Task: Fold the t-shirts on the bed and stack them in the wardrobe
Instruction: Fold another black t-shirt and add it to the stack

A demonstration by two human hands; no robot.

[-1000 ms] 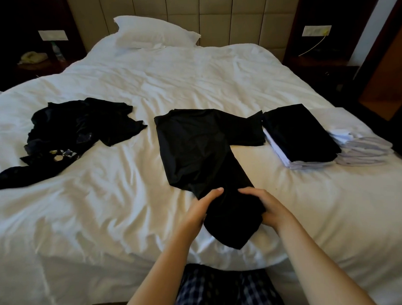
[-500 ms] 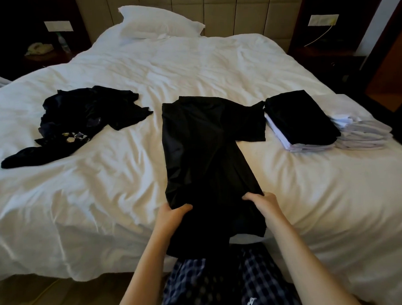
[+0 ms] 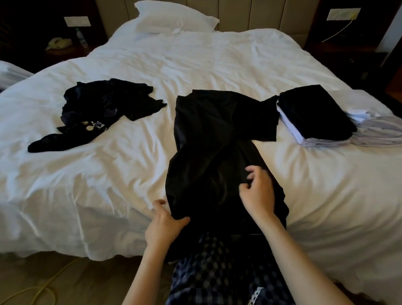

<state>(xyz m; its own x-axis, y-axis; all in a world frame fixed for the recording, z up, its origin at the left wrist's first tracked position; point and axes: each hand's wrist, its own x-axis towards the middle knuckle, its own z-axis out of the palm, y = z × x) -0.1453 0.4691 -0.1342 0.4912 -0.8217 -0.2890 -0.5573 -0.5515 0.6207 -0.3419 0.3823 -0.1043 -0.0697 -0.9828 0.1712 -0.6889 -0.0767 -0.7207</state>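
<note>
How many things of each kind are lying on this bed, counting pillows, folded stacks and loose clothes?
pillow: 1
folded stacks: 2 (black-topped stack, pale stack)
spread black t-shirt: 1
crumpled dark heap: 1 (how many pieces are in it cannot be told)
Total: 5

We see a black t-shirt [image 3: 217, 137] lying lengthwise on the bed [image 3: 81, 180], one sleeve spread right and its hem over the near edge. To its left lies a crumpled dark heap [image 3: 106, 110]. To its right is a folded stack [image 3: 316, 115], black on top.
</note>
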